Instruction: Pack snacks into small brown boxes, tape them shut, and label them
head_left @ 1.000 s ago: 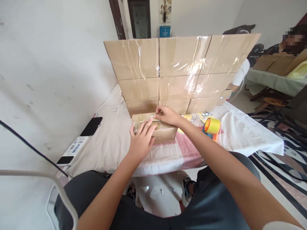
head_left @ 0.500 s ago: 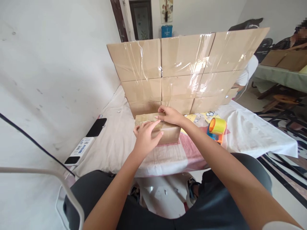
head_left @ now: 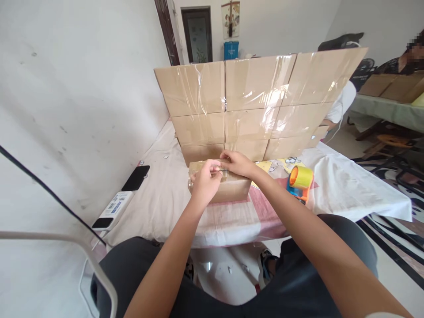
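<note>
One oblong cardboard box [head_left: 234, 191] sat glossy-taped.
Left hand [head_left: 208, 177] grip bunched, right hand [head_left: 239, 164] grip half-curled, both at its top; couldn't tell if either pinched anything.

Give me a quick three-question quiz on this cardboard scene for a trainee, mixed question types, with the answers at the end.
1. True or false: the left hand and the right hand are both at the small cardboard box.
2. What colour is the tape roll? A: black. B: yellow. C: red.
3. Fill in: seen from the wearer's seat, the tall taped cardboard stands ___ the small cardboard box.

Key: 1 true; 2 B; 3 behind.
</note>
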The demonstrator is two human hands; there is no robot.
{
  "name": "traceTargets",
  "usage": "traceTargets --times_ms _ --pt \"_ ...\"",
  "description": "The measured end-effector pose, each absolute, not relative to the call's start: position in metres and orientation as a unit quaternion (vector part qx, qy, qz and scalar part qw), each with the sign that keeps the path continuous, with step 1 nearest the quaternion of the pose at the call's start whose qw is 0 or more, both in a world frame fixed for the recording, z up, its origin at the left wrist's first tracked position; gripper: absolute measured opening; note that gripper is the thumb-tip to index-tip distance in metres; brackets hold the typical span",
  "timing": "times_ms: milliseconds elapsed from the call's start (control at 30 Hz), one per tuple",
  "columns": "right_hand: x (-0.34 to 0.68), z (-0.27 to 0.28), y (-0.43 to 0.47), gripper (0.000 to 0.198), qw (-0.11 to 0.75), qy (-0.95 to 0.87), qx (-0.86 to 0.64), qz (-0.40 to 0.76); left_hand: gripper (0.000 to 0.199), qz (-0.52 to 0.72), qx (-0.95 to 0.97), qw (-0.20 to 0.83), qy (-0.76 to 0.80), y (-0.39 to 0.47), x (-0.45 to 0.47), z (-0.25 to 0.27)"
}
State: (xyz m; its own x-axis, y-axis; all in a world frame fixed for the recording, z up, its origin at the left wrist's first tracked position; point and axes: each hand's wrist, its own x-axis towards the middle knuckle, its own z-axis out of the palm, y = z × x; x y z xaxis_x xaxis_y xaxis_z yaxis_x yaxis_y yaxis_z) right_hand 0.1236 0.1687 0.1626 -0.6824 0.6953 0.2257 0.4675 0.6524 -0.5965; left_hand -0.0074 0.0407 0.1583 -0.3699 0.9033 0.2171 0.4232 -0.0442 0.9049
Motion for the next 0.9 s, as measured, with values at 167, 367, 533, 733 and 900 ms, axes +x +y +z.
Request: traceTargets --times_ms 167,367,533,733,900 --pt "0.126 0.161 0.168 0.025 0.239 -0.876 -0.304 0.287 0.025 0.528 0.511 0.274 0.621 0.039 -0.005 0.167" --pt "0.122 0.159 0.174 0.022 0.222 -0.878 -0.318 0.28 0.051 0.413 0.539 0.306 0.667 0.011 0.001 0.186" --pt "0.124 0.162 0.168 0.025 0.219 -0.878 -0.334 0.265 0.04 0.393 0.507 0.269 0.718 0.011 -0.003 0.181" --pt "0.125 0.161 0.166 0.022 0.228 -0.881 -0.333 0.247 0.035 0.361 0.521 0.281 0.721 0.009 -0.004 0.185" --pt "0.124 0.162 0.167 0.023 0.221 -0.88 -0.34 0.249 0.025 0.261 0.653 0.044 0.71 0.006 0.002 0.176"
